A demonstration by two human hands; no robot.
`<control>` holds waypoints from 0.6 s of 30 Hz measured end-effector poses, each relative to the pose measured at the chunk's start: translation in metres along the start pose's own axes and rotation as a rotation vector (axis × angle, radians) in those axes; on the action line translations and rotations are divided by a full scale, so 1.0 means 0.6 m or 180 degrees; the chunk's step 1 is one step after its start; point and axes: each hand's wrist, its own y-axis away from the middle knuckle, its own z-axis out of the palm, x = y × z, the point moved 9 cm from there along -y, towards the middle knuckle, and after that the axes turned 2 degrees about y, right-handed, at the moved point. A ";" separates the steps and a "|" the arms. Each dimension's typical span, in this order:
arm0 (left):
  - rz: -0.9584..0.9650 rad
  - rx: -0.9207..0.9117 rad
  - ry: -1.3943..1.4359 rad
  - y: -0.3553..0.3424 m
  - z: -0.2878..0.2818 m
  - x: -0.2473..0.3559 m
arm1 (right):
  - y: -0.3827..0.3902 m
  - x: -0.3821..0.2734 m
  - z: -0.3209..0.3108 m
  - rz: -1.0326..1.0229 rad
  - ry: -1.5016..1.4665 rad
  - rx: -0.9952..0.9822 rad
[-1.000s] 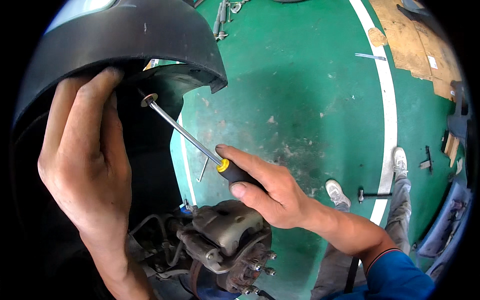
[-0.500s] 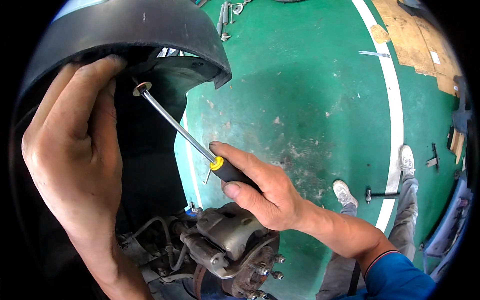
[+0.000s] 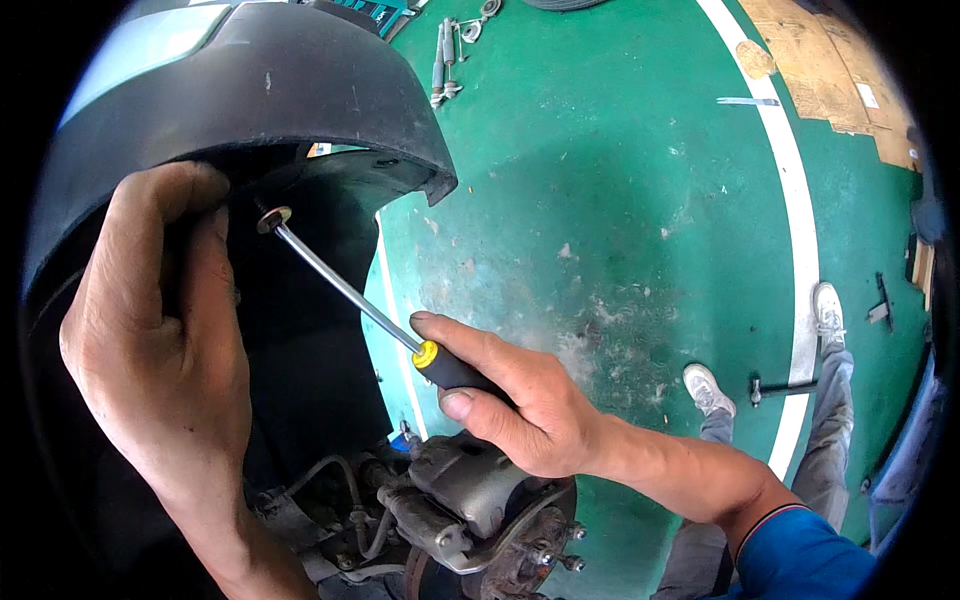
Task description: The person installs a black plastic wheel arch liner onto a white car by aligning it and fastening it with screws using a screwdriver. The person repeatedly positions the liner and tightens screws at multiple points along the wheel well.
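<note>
My left hand (image 3: 160, 350) is at the underside of the black bumper trim (image 3: 265, 85), fingers curled inward by its lower edge; what the fingertips grip is hidden. My right hand (image 3: 530, 410) is closed round the black and yellow handle of a screwdriver (image 3: 345, 290). The shaft angles up-left to a brass-coloured washer or flanged fastener (image 3: 274, 220) at the dark wheel-arch liner (image 3: 355, 200), just right of my left fingertips. Below both hands sit a brake caliper (image 3: 455, 490) and studded hub (image 3: 540, 555).
Green floor (image 3: 600, 200) with a white stripe bears my feet (image 3: 707, 390), a hammer-like tool (image 3: 770, 390), a thin metal strip (image 3: 745, 101) and smaller tools. Strut parts (image 3: 445, 65) and a tyre (image 3: 560, 4) lie at the back, cardboard (image 3: 830, 60) top right.
The view has shifted a little. Against half a second ago, my hands and the trim appear lower in the picture; my left fingers look more bent. The screwdriver still meets the fastener.
</note>
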 end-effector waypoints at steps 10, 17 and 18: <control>0.0069 0.0000 0.0099 0.000 -0.003 -0.004 | -0.002 0.000 0.004 -0.0084 -0.0001 0.0052; -0.0060 -0.0062 0.0053 -0.002 -0.001 -0.005 | -0.002 0.008 0.008 -0.0051 -0.0078 0.0066; -0.0001 -0.0092 0.0024 -0.002 -0.001 -0.002 | -0.002 0.007 0.009 -0.0042 -0.0088 0.0047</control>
